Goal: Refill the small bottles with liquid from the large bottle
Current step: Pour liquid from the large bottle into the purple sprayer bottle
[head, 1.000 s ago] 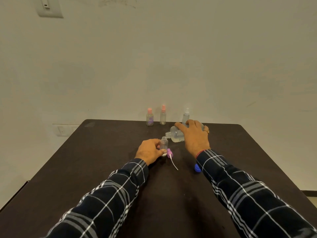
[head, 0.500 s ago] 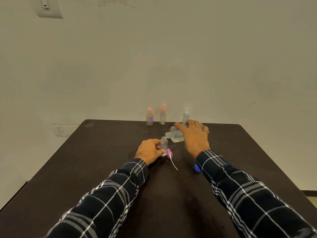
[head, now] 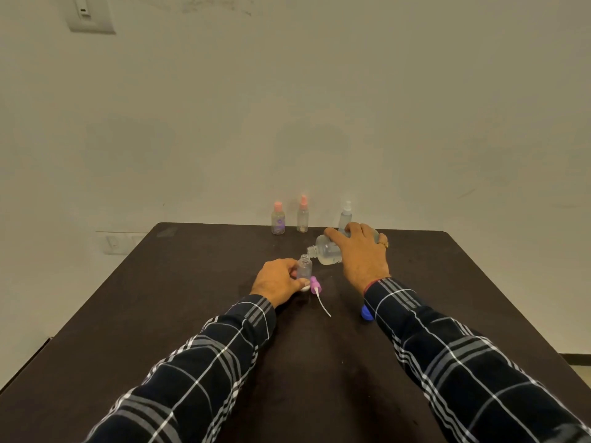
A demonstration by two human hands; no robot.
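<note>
My left hand (head: 277,281) grips a small clear bottle (head: 304,267) that stands upright and uncapped on the dark table (head: 192,314). My right hand (head: 361,254) holds the large clear bottle (head: 324,251) tipped on its side, its open neck just above the small bottle's mouth. A purple spray cap with a white tube (head: 316,289) lies on the table beside the small bottle. A blue cap (head: 366,312) lies next to my right sleeve.
Three more small bottles stand at the table's far edge: two with pink caps (head: 278,218) (head: 303,214) and one with a white sprayer (head: 346,215), partly behind my right hand. A pale wall rises just behind the table.
</note>
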